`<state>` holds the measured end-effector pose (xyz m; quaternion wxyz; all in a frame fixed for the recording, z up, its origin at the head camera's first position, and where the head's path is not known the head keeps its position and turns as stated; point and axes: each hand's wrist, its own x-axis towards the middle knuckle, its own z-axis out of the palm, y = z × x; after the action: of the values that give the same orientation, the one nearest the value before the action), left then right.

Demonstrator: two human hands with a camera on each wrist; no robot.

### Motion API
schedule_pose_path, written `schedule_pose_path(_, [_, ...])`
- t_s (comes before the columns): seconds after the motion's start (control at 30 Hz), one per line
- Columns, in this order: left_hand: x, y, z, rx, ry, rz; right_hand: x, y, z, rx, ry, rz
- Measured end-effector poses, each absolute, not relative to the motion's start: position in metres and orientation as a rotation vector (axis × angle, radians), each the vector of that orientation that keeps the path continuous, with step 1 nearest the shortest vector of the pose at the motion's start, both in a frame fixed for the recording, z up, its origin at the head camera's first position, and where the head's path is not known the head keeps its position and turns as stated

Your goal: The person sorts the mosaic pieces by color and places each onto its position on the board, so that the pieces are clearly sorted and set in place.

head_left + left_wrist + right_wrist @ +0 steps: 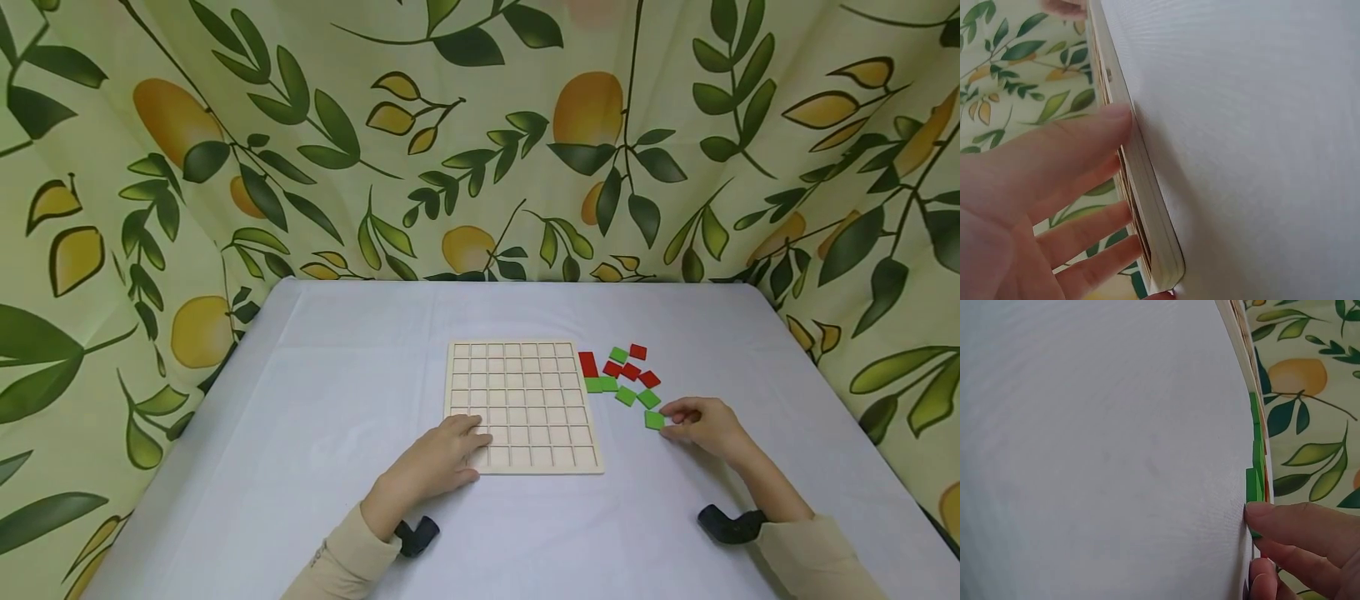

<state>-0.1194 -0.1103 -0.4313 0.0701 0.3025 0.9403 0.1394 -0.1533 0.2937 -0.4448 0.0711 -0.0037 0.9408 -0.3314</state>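
A pale wooden board (528,400) marked with a grid of squares lies flat on the white-covered table. My left hand (438,457) rests on its near left corner, fingers spread over the squares. In the left wrist view, the thumb (1113,119) lies against the board's edge (1159,237). To the right of the board, my right hand (708,427) pinches a small green tile (654,420) by its right side, between thumb and index finger. The right wrist view shows the thumb (1263,509) on this tile (1252,484) near the tabletop.
Several loose green tiles (626,396) and red tiles (630,372) lie right of the board. A longer red piece (588,364) sits beside the board's right edge. Behind the table (337,333) hangs a leaf-and-fruit patterned curtain (465,200).
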Motion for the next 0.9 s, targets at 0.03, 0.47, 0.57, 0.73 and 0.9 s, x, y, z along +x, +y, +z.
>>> schedule_pose_path(0.03, [-0.119, -0.11, -0.431, 0.911, 2.83, 0.412, -0.153, 0.294, -0.445, -0.022, 2.837, -0.992])
schedule_pose_path(0.47, [-0.12, -0.111, -0.424, 0.861, 2.807, 0.374, -0.152, 0.292, -0.445, -0.044, 2.854, -1.012])
schedule_pose_path(0.57, [-0.121, -0.112, -0.425, 0.879, 2.804, 0.384, -0.152, 0.291, -0.445, -0.043, 2.843, -1.028])
schedule_pose_path(0.73, [-0.121, -0.113, -0.427, 0.89, 2.806, 0.372, -0.153, 0.288, -0.442, -0.039, 2.831, -1.034])
schedule_pose_path(0.9, [-0.12, -0.113, -0.428, 0.894, 2.803, 0.39, -0.156, 0.283, -0.439, -0.024, 2.812, -1.037])
